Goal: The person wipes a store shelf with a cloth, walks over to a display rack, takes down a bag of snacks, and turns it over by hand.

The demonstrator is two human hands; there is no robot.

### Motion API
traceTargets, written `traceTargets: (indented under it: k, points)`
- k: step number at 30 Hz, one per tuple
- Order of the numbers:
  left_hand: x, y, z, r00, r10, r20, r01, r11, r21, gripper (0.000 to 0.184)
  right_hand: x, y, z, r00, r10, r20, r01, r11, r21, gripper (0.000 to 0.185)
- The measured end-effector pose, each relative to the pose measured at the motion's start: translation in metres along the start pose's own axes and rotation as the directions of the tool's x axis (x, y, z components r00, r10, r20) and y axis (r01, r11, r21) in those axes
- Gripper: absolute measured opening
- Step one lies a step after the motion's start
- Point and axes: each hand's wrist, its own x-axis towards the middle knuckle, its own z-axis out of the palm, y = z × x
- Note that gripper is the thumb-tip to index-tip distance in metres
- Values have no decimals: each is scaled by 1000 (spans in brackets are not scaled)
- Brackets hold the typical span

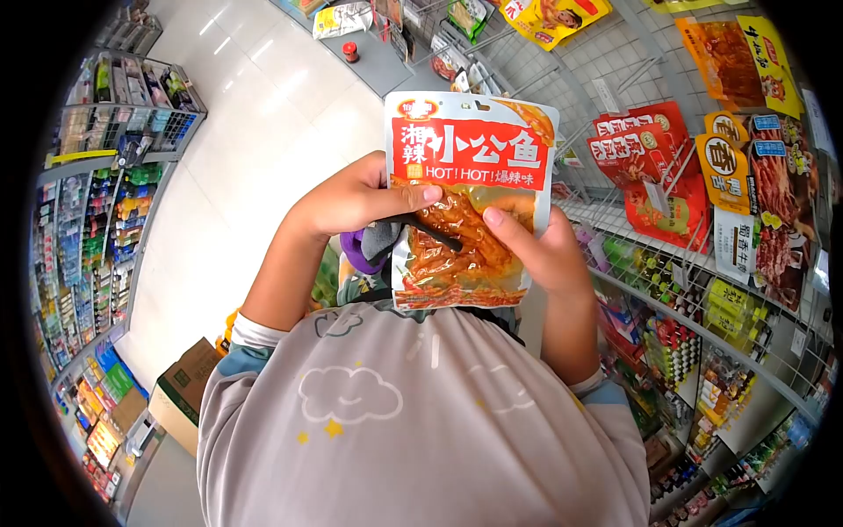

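Fish-snack packet (465, 195): printed front upward, title readable.
Left hand (358, 198): grips left edge — thumb below title.
Right hand (551, 252): grips right edge — likely for steadiness.

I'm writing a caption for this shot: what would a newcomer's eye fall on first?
First, the glossy red-and-white plastic snack packet at the centre, gripped by the bare left hand and right hand, both thumbs on its front. Below it spreads the pale grey shirt with cloud outlines and yellow stars. At the right, bright red plastic packets stand out against the grey wire grid.
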Motion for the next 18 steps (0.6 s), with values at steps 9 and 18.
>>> traceTargets:
  k: [9, 18]
  points:
    - [-18, -9, 12, 991, -114, 66, 112, 993, 37, 42, -2, 3, 10, 984, -49, -174, 66, 994, 92, 25]
    - [-14, -13, 29, 995, -90, 29, 92, 994, -53, 34, -18, 20, -13, 994, -56, -91, 59, 998, 26, 33]
